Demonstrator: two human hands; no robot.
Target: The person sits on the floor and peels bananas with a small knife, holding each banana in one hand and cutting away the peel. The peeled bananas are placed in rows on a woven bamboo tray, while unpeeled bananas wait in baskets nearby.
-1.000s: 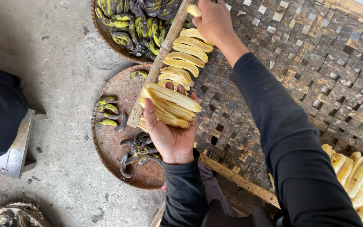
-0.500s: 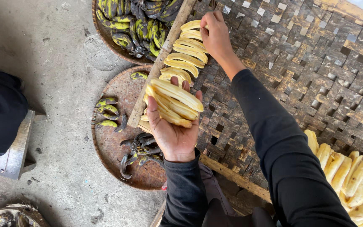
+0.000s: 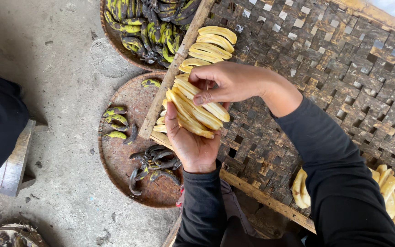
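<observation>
Head view, looking down on two bare hands working over a dark woven bamboo drying mat (image 3: 344, 77) framed by a pale wooden rail (image 3: 172, 73).

Risks. The fanned stack of pale yellow peeled banana slices (image 3: 196, 110) rests on the upturned palm and fingers of the left hand (image 3: 190, 142), with nothing walling its outer edge; a tilt of that palm would likely let the lower slices slide off onto the round brown woven tray (image 3: 124, 169) or the grey concrete floor (image 3: 46, 68) below. The slices look thin and soft, so too hard a pinch could bend or tear one. Pulling the top slice may also drag its neighbour along, since they lie overlapped and touching.

Grip. The left hand's grip is part closed, cupped under the stack and holding it, thumb lying along the near side. The right hand (image 3: 234, 82) has its grip closed to a pinch, thumb and forefinger on the uppermost slices at the stack's far end; whether one slice alone is caught cannot be told.

Surroundings. A row of laid-out yellow banana slices (image 3: 209, 45) sits on the mat just beyond the hands. Green-black banana peels (image 3: 154, 164) lie on the tray, and unpeeled green-black bananas (image 3: 152, 23) fill a second basket at the top. More yellow slices (image 3: 394, 201) lie at the lower right.
</observation>
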